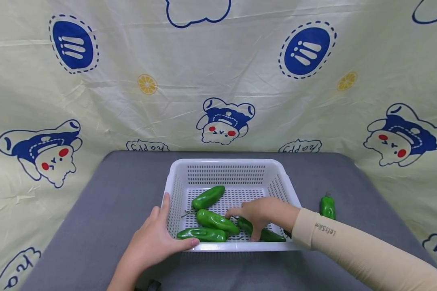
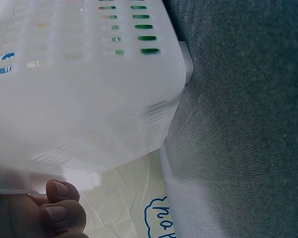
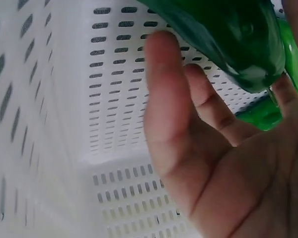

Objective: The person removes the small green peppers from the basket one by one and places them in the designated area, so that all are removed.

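A white slotted plastic basket [image 1: 233, 245] holds several green peppers, among them one at the back [image 1: 208, 197], one in the middle [image 1: 216, 221] and one along the front wall [image 1: 202, 234]. My left hand [image 1: 154, 238] grips the basket's front left corner, thumb over the front rim and fingers at the left side. In the left wrist view its fingers [image 2: 64, 206] curl under the rim. Inside the basket, my right hand [image 1: 260, 212] is spread over a green pepper [image 1: 273, 235] at the front right. In the right wrist view that pepper [image 3: 233, 39] lies beside the parted fingers [image 3: 164, 89].
Another green pepper [image 1: 327, 207] lies on the grey tabletop [image 1: 131, 186] to the right of the basket, partly behind the right sleeve [image 1: 349, 246]. A printed cream curtain [image 1: 182, 113] hangs behind and at both sides of the table.
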`<state>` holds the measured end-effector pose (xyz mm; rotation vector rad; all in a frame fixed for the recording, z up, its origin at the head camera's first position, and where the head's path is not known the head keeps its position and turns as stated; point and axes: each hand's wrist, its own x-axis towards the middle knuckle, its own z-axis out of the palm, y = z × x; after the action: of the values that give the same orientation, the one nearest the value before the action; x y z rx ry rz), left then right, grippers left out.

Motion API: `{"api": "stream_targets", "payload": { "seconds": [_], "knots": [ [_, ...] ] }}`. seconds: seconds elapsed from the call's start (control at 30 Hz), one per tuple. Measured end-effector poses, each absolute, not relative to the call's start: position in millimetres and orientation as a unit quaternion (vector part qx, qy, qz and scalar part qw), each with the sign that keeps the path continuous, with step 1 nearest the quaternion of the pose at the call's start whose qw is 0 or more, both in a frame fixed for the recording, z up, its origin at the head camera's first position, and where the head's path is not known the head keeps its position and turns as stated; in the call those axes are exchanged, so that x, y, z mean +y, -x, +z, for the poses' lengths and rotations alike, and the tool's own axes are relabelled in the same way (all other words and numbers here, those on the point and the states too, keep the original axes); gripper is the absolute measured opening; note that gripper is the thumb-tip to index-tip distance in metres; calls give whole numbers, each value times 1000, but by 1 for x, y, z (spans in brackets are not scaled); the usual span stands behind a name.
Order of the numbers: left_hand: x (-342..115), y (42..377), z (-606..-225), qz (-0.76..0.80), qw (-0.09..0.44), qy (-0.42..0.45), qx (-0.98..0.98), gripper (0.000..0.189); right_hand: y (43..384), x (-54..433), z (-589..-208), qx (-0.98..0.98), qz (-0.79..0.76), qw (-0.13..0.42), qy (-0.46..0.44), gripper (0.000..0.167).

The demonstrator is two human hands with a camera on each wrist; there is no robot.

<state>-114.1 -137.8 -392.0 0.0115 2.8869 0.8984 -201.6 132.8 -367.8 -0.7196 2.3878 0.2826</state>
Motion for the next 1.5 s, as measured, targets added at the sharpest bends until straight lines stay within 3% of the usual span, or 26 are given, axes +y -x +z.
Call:
{"api": "stream_targets", "payload": {
  "seconds": [0.2,0.4,0.53,1.03,1.5],
  "knots": [
    [-137,115,-392,296,63,-4,953,144,201,135,-374,901,104,321,275,88],
    [-137,115,-392,295,61,-5,953,144,204,136,-375,898,91,330,276,65],
    [-137,115,-392,296,61,-5,953,145,205,137,-377,901,90,331,267,59],
    [-137,114,-392,299,54,-7,953,144,219,142,-380,917,2,305,258,67],
    [-136,114,-393,299,51,-8,953,144,232,151,-372,915,-121,256,286,88]
  ]
}}
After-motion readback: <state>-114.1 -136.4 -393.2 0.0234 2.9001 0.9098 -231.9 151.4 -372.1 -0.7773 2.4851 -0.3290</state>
